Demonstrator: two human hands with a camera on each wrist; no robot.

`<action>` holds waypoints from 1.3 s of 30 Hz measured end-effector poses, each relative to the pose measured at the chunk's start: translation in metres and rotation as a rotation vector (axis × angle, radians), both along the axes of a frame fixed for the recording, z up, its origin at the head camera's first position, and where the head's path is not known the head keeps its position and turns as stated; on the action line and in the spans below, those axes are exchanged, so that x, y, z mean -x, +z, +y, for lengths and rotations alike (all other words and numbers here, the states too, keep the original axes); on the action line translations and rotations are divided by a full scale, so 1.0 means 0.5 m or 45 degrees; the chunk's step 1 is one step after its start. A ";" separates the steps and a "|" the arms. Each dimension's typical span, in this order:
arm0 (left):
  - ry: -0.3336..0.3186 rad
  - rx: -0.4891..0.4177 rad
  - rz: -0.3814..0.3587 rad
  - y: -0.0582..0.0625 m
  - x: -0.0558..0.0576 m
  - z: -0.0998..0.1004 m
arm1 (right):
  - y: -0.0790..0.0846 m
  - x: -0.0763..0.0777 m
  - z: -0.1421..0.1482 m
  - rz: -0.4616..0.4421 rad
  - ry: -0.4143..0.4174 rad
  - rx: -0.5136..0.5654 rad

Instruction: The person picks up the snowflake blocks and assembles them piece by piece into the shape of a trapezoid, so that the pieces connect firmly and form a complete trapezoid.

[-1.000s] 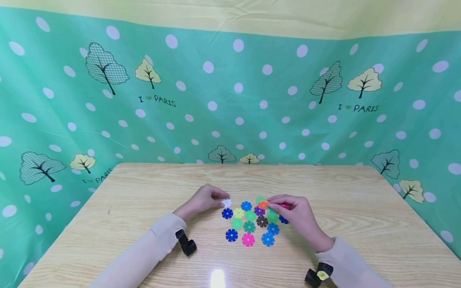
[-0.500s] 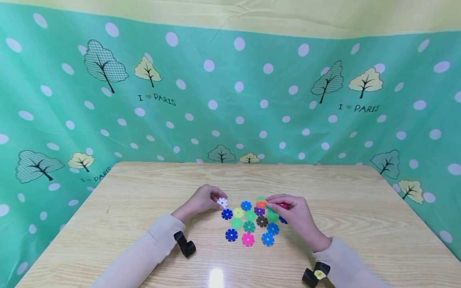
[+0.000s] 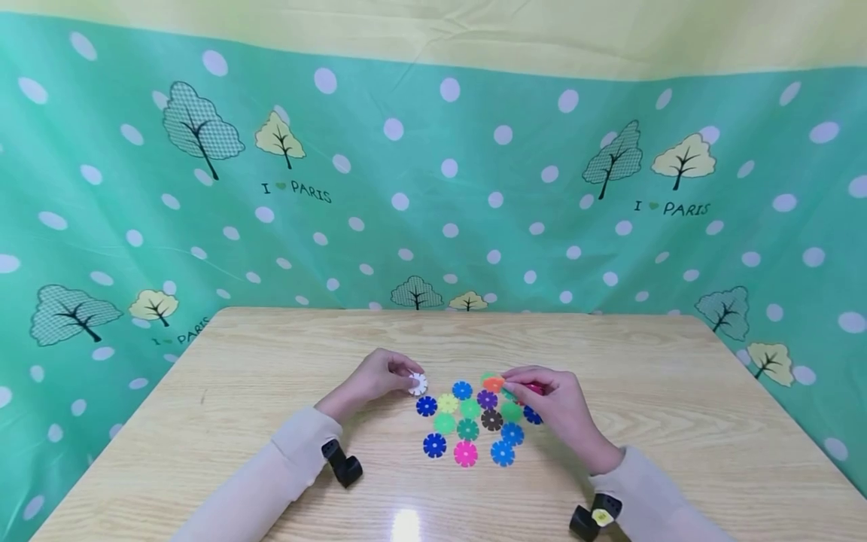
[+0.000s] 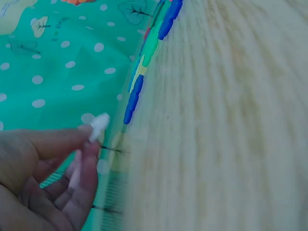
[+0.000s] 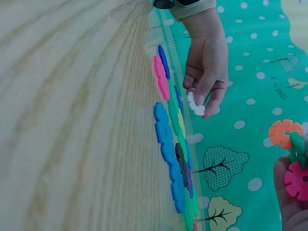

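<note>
In the head view my left hand (image 3: 381, 374) pinches a white notched plastic disc (image 3: 421, 385) between thumb and fingers, above the left side of a group of loose discs. The left wrist view shows the white disc (image 4: 99, 126) edge-on at the fingertips. My right hand (image 3: 555, 395) holds a joined piece at the group's right side. It consists of an orange disc (image 5: 285, 133), a green disc (image 5: 297, 148) and a pink disc (image 5: 297, 180), clearest in the right wrist view. The right fingers are mostly out of that view, so their exact grip is hidden.
Flat on the wooden table (image 3: 271, 339) lie several loose discs between the hands, among them a bright pink disc (image 3: 466, 454), a brown disc (image 3: 491, 420) and a dark blue disc (image 3: 435, 446). A green dotted curtain (image 3: 352, 196) hangs behind the table.
My left hand has drawn slightly left with the white disc, and the disc has turned between its fingers. The right hand stays almost in place with its joined discs.
</note>
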State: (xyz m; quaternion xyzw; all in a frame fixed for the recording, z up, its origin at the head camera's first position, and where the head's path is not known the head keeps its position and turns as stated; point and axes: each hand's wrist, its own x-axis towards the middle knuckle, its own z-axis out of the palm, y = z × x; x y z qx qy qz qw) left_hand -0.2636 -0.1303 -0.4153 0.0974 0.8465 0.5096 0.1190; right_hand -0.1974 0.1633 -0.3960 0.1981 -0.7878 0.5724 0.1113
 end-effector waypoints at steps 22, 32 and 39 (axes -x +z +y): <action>0.031 -0.526 -0.152 0.059 -0.070 0.101 | -0.009 0.009 -0.011 -0.021 -0.050 -0.044; 0.082 -0.535 -0.144 0.064 -0.078 0.123 | 0.007 -0.003 -0.018 -0.040 -0.036 -0.028; 0.085 -0.534 -0.179 0.063 -0.082 0.132 | 0.005 -0.004 -0.017 -0.015 -0.025 -0.024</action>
